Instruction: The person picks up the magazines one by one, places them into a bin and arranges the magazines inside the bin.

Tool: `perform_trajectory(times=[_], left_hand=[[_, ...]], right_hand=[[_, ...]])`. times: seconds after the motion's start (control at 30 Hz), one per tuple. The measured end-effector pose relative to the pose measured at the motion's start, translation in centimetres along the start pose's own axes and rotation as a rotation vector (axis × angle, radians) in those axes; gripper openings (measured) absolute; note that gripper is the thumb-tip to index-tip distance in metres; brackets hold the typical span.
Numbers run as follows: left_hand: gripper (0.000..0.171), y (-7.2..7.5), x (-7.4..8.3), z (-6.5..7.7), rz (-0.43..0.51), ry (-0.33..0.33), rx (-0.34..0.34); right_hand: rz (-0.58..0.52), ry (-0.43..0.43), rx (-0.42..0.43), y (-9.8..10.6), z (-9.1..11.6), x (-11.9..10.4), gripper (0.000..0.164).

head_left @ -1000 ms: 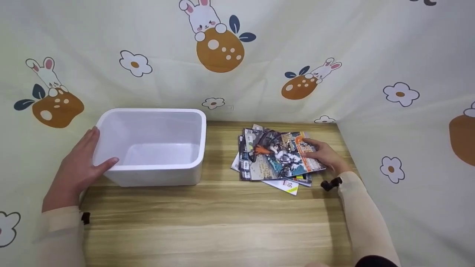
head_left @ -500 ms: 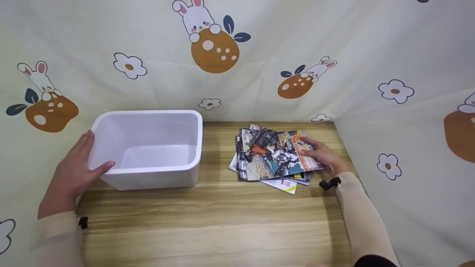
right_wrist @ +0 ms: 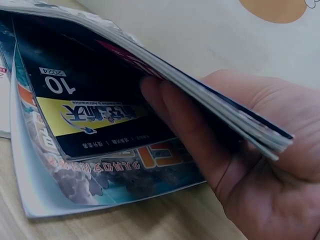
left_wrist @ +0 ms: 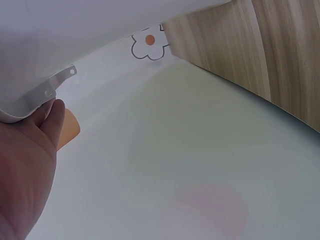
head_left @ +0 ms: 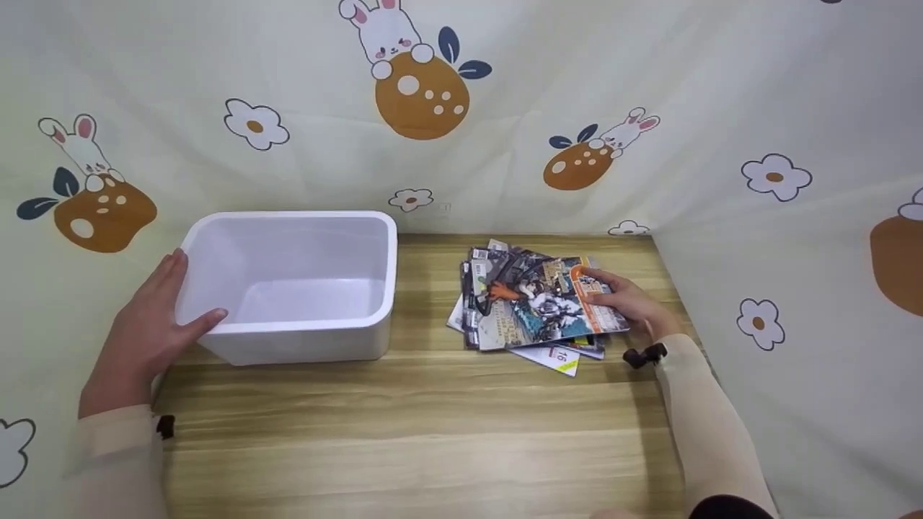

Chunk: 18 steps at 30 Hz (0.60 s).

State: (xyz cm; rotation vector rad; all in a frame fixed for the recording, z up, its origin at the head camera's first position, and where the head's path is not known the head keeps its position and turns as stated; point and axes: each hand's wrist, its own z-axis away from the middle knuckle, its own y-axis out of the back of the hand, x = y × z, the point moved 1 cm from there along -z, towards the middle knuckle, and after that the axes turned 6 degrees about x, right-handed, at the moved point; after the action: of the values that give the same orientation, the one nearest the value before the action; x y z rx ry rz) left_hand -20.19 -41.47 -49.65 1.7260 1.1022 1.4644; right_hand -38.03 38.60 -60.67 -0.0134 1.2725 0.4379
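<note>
A white plastic bin (head_left: 296, 346) stands at the left of the wooden table, with nothing inside it. At its left side my left hand (head_left: 144, 331) grips the rim, the thumb over the front left corner. In the left wrist view that hand (left_wrist: 30, 165) has its fingers under the bin's rim (left_wrist: 47, 90). To the right lies an uneven pile of magazines (head_left: 544, 357). My right hand (head_left: 631, 306) pinches the right edge of the top magazine (head_left: 533, 310). That edge is lifted in the right wrist view, fingers (right_wrist: 185, 125) beneath, above a dark magazine (right_wrist: 75, 95).
Pale cloth (head_left: 490, 158) printed with rabbits and flowers hangs behind the table and along both sides. Bare wooden tabletop (head_left: 418, 432) lies in front of the bin and the pile.
The head view shifts slightly. Both hands keep their places on the bin and the top magazine, with no other clear change.
</note>
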Motion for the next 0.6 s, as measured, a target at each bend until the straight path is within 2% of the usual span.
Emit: perform_trajectory(times=[0.13,0.23,0.3,0.37,0.6], left_hand=[[0.119,0.1,0.1,0.1,0.006,0.004,0.003],[0.118,0.0,0.1,0.0,0.01,0.004,0.005],[0.118,0.0,0.1,0.0,0.01,0.005,0.007],[0.118,0.0,0.1,0.0,0.008,0.005,0.007],[0.118,0.0,0.0,0.0,0.003,0.0,0.012]], right_hand=[[0.047,0.038,0.025,-0.2,0.0,-0.2,0.084],[0.095,0.115,0.046,-0.2,-0.1,-0.2,0.085],[0.089,0.164,0.054,-0.4,-0.1,-0.2,0.085],[0.049,0.19,0.072,-0.6,-0.1,-0.1,0.085],[-0.219,0.156,0.097,-1.7,0.4,0.1,0.086]])
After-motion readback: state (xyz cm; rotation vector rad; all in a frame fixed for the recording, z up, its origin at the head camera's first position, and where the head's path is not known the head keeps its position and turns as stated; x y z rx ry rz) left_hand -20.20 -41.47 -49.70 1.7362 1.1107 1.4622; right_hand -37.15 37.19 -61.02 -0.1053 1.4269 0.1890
